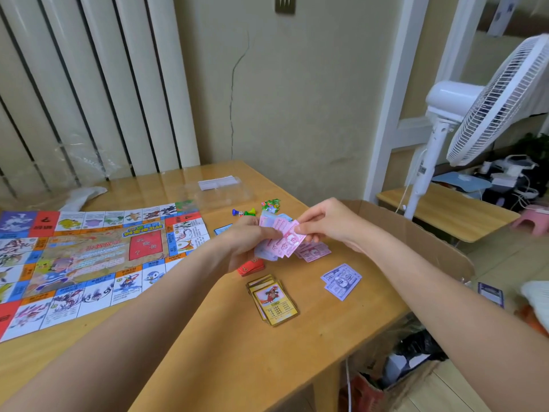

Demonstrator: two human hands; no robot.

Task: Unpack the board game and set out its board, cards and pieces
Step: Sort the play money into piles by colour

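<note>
The paper game board (89,263) lies unfolded on the left of the wooden table (237,352). Above the table my left hand (246,242) grips a fanned wad of play money (279,236). My right hand (323,221) pinches a pink note at the wad's right end. On the table lie a pink money pile (315,251), a purple money pile (341,280), a yellow card stack (273,301), a red card stack (252,267) and a blue card (222,229). Small coloured pawns (244,212) and green pieces (271,205) sit further back.
A clear plastic tray (219,188) holding white paper sits at the table's far side. A crumpled white wrapper (83,194) lies by the radiator. An open cardboard box (416,239) stands at the right edge. A white standing fan (475,114) is beyond it.
</note>
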